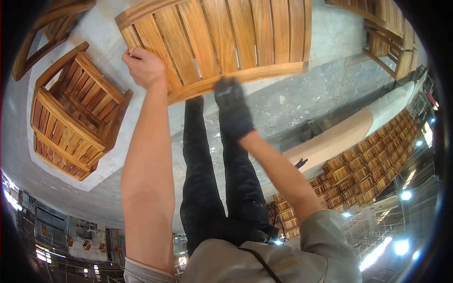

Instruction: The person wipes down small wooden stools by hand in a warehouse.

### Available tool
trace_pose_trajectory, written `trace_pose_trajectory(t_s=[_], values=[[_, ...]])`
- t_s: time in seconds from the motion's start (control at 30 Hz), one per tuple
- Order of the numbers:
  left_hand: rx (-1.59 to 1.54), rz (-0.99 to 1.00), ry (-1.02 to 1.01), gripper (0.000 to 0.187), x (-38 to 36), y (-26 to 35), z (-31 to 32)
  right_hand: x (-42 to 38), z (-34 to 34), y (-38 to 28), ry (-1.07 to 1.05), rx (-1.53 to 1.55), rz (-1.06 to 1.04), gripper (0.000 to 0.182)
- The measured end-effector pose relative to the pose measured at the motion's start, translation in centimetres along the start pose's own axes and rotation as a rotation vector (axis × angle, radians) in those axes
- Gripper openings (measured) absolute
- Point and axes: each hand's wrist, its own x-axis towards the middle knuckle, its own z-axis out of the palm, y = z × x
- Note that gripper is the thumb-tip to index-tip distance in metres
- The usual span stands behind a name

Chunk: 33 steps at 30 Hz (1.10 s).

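Note:
A slatted wooden panel (205,37) with a curved front rail spans the top of the head view. My bare left hand (144,68) is closed around its left side rail, near the front corner. My right hand (232,106), in a dark glove, is over the middle of the front rail. Motion blur smears its fingers, and I cannot tell whether it holds anything. Both forearms reach forward from my body, and my legs (200,174) in black trousers stand below the panel. My feet are hidden behind it.
A slatted wooden armchair (78,113) lies on the floor at left, with part of another wooden frame (47,35) beyond. More wooden furniture (391,33) is at upper right. Stacked slatted wooden pieces (363,165) fill the right side, behind a long pale strip (330,141).

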Motion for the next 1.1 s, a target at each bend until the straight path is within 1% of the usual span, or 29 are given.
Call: trace_pose_trajectory(t_s=[0.07, 0.1, 0.13, 0.2, 0.27, 0.33, 0.4, 0.47, 0.53, 0.57, 0.6, 0.63, 0.67, 0.7, 0.73, 0.77, 0.8, 0.83, 0.87, 0.9, 0.93, 0.97, 1.0, 1.03, 1.07, 1.1], values=[[0.002, -0.004, 0.002, 0.052, 0.0, 0.4, -0.1, 0.8, 0.4, -2.5, 0.047, 0.040, -0.094, 0.055], [0.014, -0.014, -0.002, 0.052, -0.2, 0.5, 0.0, 0.9, 0.0, -1.5, 0.068, 0.040, -0.154, 0.054], [0.019, -0.022, -0.018, 0.052, -0.3, 0.4, 0.3, 0.6, 0.1, 0.0, 0.080, 0.041, -0.211, 0.054], [0.026, -0.006, -0.003, 0.053, -0.1, 0.0, 0.2, -0.6, 1.0, 6.0, 0.087, 0.254, -0.126, 0.055], [0.012, -0.015, -0.005, 0.053, -0.1, -0.2, 0.2, -3.2, 1.2, 13.6, 0.052, -0.123, 0.074, 0.058], [-0.008, -0.019, -0.001, 0.053, 0.1, 0.1, 0.1, -5.4, -0.7, 19.0, 0.129, -0.293, 0.302, 0.062], [0.002, -0.037, -0.026, 0.052, 0.1, 0.1, 0.0, -8.6, 2.0, 27.8, 0.034, -0.218, 0.567, 0.065], [-0.011, -0.019, -0.013, 0.052, 0.1, -0.3, 0.2, -6.2, -3.9, 28.3, -0.117, 0.097, 0.983, 0.063], [-0.016, 0.004, 0.018, 0.051, 0.4, -0.1, 0.2, -4.6, -6.1, 27.7, 0.238, -0.087, 0.540, 0.059], [-0.008, -0.006, 0.019, 0.051, 0.2, 0.2, 0.1, -2.0, -8.3, 25.3, 0.301, 0.006, 0.498, 0.056], [0.000, -0.015, 0.013, 0.051, 0.2, 0.3, -0.1, 0.8, -9.9, 21.9, 0.433, 0.050, 0.398, 0.050], [0.000, -0.010, 0.019, 0.051, 0.3, 0.1, -0.1, 4.2, -13.5, 16.3, 0.362, 0.578, 0.555, 0.046], [-0.007, -0.007, 0.019, 0.051, 0.3, -0.1, 0.0, 6.6, -11.0, 15.4, 0.577, 0.172, 0.183, 0.041], [-0.017, -0.004, 0.017, 0.050, 0.3, -0.1, 0.2, 9.7, -10.8, 12.3, 0.593, 0.345, -0.001, 0.041], [-0.026, 0.004, 0.019, 0.050, 0.3, 0.0, 0.2, 12.9, -11.1, 8.3, 0.617, 0.340, -0.104, 0.050], [-0.018, 0.012, 0.019, 0.048, 0.4, 0.0, 0.1, 15.5, -12.4, 4.1, 0.574, 0.426, -0.157, 0.063], [-0.008, 0.019, 0.020, 0.046, 0.5, -0.3, 0.2, 17.8, -13.0, 0.8, 0.427, 0.476, -0.162, 0.078], [-0.091, 0.127, 0.058, 0.041, 1.2, -2.8, 1.2, 20.0, -12.6, -2.2, 0.450, 0.435, -0.215, 0.083], [-0.094, 0.143, 0.053, 0.041, 1.1, -2.3, 1.2, 21.8, -12.4, -3.7, 0.477, 0.392, -0.259, 0.089], [-0.064, 0.231, 0.068, 0.039, 0.6, -2.3, 1.1, 22.6, -12.3, -3.5, 0.487, 0.394, -0.241, 0.089], [-0.028, 0.316, 0.076, 0.037, 0.1, -2.4, 0.9, 23.1, -12.1, -3.2, 0.412, 0.375, -0.253, 0.090], [-0.019, 0.209, 0.044, 0.042, 1.1, -2.6, 1.3, 23.4, -11.9, -2.8, 0.332, 0.355, -0.266, 0.091], [-0.022, 0.210, 0.028, 0.042, 0.8, -1.8, 0.9, 23.1, -11.6, -1.0, 0.346, 0.360, -0.247, 0.093], [-0.017, 0.106, 0.010, 0.045, 0.4, -0.3, 0.2, 22.2, -11.6, 2.0, 0.357, 0.355, -0.236, 0.095], [-0.015, -0.008, -0.005, 0.048, -0.1, 0.6, -0.1, 21.4, -12.3, 5.4, 0.320, 0.280, -0.176, 0.091], [-0.013, -0.012, -0.003, 0.051, 0.1, 0.4, -0.1, 20.9, -11.5, 9.4, 0.434, 0.190, -0.149, 0.090]])
